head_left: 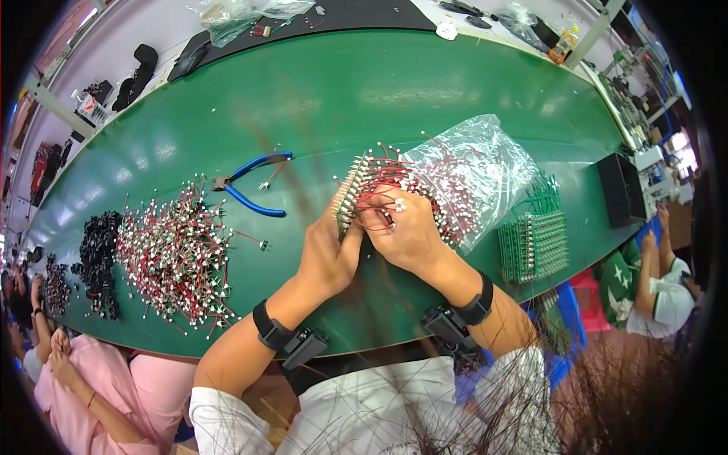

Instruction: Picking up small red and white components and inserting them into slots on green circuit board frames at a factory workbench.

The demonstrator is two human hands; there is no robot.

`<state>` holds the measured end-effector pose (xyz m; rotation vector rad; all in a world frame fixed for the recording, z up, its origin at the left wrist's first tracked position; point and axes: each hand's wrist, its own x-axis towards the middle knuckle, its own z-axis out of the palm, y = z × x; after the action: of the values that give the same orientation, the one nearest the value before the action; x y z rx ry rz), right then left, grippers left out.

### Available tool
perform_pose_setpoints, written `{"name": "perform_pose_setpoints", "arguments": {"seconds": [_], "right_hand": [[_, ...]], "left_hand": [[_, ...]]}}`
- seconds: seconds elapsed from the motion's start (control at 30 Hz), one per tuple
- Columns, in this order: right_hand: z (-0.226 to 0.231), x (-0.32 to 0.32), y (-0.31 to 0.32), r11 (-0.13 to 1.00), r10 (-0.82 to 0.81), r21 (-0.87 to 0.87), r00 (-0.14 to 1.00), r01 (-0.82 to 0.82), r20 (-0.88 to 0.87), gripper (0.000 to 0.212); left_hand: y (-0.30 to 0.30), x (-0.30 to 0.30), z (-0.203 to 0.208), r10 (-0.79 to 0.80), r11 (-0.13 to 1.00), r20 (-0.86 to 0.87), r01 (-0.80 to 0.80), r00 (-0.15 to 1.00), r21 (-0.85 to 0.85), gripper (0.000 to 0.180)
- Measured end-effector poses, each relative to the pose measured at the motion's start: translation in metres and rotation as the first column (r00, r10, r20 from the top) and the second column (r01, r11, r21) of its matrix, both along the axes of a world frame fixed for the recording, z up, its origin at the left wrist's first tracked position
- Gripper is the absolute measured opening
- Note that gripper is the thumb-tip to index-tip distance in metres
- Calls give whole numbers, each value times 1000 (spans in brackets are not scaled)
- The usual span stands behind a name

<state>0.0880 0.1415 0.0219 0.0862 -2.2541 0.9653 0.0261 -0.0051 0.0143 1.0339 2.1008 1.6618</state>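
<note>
One circuit-board strip (353,191) grasped in left fingers (350,246); right fingers (374,218) pinching red wires (377,180).

- Blue-handled pliers (256,205), jaws toward the left, lying on the green table (334,98) near ten o'clock
- Water bottle (92,111) at ten, farther out
- Clear plastic bag (227,24) at eleven
- Black mat (360,18) at twelve, under part of that bag
- Bottle with an orange tint (563,47) between one and two
- Black box (620,189) at three
- Person in pink (106,379) at eight
</note>
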Motion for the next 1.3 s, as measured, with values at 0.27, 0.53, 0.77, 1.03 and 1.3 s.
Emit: {"name": "perform_pose_setpoints", "arguments": {"seconds": [0.27, 0.53, 0.77, 1.03, 1.3], "right_hand": [[13, 0, -1, 991, -135, 19, 967, 134, 215, 17], [17, 4, 0, 974, 135, -191, 988, -118, 78, 13], [21, 8, -7, 971, 219, -124, 966, -203, 133, 21], [20, 8, -6, 945, 299, -206, 925, -253, 234, 20], [13, 5, -12, 955, 294, -73, 949, -287, 116, 14]], "left_hand": [[6, -11, -13, 48, 929, 245, -133, 968, 344, 28], [5, -26, -18, 134, 902, 408, -281, 903, 327, 32], [6, -22, -15, 143, 934, 282, -223, 949, 278, 29], [7, -23, -19, 126, 932, 252, -201, 960, 300, 29], [5, -24, -23, 150, 949, 181, -193, 972, 249, 23]]}}
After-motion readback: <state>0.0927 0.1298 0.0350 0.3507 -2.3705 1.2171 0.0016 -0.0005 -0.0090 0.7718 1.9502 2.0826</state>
